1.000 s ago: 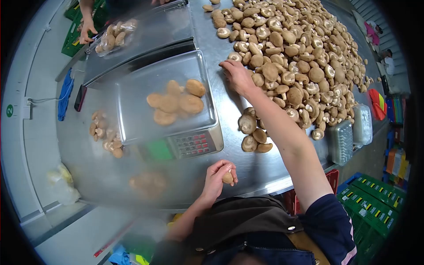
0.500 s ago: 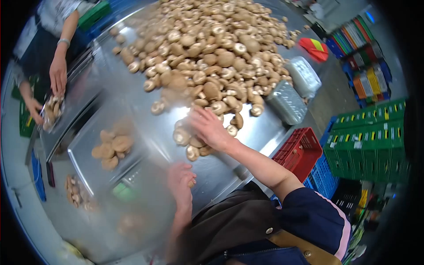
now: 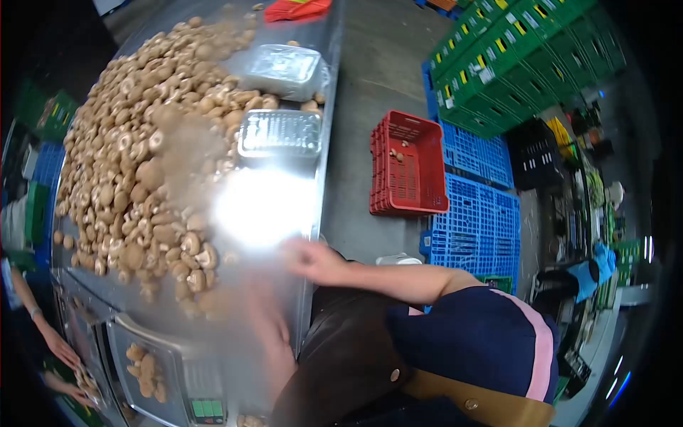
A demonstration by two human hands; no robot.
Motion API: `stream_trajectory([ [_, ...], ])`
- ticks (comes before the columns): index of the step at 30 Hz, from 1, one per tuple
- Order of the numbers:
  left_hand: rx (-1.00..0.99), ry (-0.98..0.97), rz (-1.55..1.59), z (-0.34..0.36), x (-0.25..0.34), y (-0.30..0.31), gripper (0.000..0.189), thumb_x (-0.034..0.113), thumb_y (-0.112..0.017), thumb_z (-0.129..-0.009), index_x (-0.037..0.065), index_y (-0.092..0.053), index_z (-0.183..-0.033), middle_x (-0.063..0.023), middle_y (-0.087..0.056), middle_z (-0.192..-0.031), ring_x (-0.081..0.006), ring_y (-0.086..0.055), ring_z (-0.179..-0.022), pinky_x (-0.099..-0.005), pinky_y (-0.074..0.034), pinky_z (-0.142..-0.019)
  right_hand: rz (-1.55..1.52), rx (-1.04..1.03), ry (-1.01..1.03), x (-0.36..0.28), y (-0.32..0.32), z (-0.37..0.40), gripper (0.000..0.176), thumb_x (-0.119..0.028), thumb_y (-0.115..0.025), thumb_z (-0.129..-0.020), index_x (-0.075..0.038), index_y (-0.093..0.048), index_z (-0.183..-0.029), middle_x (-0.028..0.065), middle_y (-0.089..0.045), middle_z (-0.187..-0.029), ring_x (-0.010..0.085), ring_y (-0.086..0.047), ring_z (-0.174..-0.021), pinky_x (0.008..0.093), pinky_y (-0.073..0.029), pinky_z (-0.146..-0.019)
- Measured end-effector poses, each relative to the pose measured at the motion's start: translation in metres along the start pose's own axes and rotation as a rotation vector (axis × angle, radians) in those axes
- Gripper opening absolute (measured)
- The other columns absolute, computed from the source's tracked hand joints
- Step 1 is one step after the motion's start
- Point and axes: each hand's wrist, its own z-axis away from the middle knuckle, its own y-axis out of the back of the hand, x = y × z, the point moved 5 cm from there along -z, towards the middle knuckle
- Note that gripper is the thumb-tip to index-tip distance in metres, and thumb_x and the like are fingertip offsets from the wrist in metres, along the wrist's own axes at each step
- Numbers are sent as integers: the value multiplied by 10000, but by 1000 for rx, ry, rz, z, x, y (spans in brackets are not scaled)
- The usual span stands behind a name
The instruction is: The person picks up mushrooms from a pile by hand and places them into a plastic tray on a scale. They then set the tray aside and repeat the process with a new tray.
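Note:
Over the near edge of the steel table [image 3: 288,178], my right hand [image 3: 316,263] is held with its fingers curled in. Whatever it may hold is hidden by the fingers. My left hand [image 3: 267,313] is just left of it, over the tabletop, and smeared by haze and motion so its fingers do not show clearly. A large heap of brown mushrooms [image 3: 135,156] covers the table's left part, its nearest ones a short way left of my hands. Two stacks of clear plastic trays, the nearer tray stack [image 3: 279,133] and the farther wrapped stack [image 3: 284,67], stand along the table edge.
Several mushrooms lie on a scale [image 3: 167,349] at lower left. Beyond it a co-worker's hands [image 3: 64,352] touch a pack. A red crate [image 3: 409,167] stands on the floor beside blue pallets [image 3: 477,220] and stacked green crates [image 3: 512,64]. Another person [image 3: 583,277] is far right.
The view has swung right, bringing the red crate and pallets nearer the middle. My right hand has left the mushrooms at the heap's edge and drawn back to the table edge, fingers curled.

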Motion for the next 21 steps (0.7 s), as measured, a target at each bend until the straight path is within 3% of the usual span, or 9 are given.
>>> stream_trajectory([
  [3,199,-208,-363,2,4,1,451,117,-504,-985,-29,-423,-1404,-162,-458,-1419,-254,-431,-1330,-372,-325,-1125,314,407,13,30,130,17,417,-180,-741,-793,-64,-609,-1171,149,-615,-1148,290,-613,-1040,370,-492,-911],
  [5,258,-343,-397,10,15,4,466,57,-525,-954,-34,-426,-1401,-165,-459,-1420,-252,-432,-1329,-365,-330,-1122,834,445,73,50,206,33,574,-139,-724,-763,-3,-498,-1273,209,-550,-1238,393,-520,-1158,456,-401,-1040],
  [7,313,-451,-747,0,5,46,536,39,-540,-934,-16,-371,-1439,-179,-405,-1455,-281,-381,-1363,-392,-298,-1138,939,583,26,44,245,39,581,-143,-705,-784,7,-479,-1298,213,-510,-1335,383,-461,-1264,456,-386,-1045],
  [10,520,-607,-657,14,24,54,645,71,-579,-920,0,-275,-1484,-196,-296,-1511,-320,-303,-1401,-433,-233,-1164,593,585,-89,40,252,13,312,-195,-703,-833,-42,-640,-1098,152,-665,-1046,306,-632,-1000,395,-503,-840],
  [12,663,-670,-1125,11,17,97,674,109,-606,-910,-6,-271,-1483,-211,-283,-1516,-334,-288,-1408,-439,-220,-1168,351,416,-177,41,227,-18,196,-235,-703,-857,-62,-701,-948,113,-703,-830,275,-686,-781,371,-535,-710],
  [13,709,-660,-1153,5,7,117,695,137,-626,-899,-16,-274,-1479,-225,-273,-1518,-347,-278,-1411,-443,-213,-1170,541,434,-33,24,209,-38,248,-303,-723,-851,-62,-700,-796,87,-654,-632,278,-641,-568,382,-522,-587],
  [17,805,-523,-984,-16,-15,153,756,208,-676,-866,-49,-289,-1463,-263,-248,-1523,-388,-261,-1408,-454,-199,-1171,730,336,51,-21,173,-112,304,-345,-739,-822,-68,-678,-929,124,-690,-872,299,-665,-836,409,-525,-700],
  [18,838,-480,-942,-23,-17,144,759,201,-681,-860,-52,-292,-1461,-262,-260,-1514,-392,-279,-1392,-458,-203,-1168,772,324,268,-19,167,-131,496,-336,-787,-765,-43,-601,-1120,167,-627,-1116,322,-582,-1089,420,-495,-886],
  [21,806,-352,-926,-42,-1,104,769,190,-686,-859,-47,-284,-1470,-248,-270,-1511,-381,-290,-1388,-455,-205,-1170,1050,278,417,3,159,-177,768,-340,-858,-658,8,-488,-1235,196,-538,-1232,349,-486,-1209,428,-417,-1027],
])
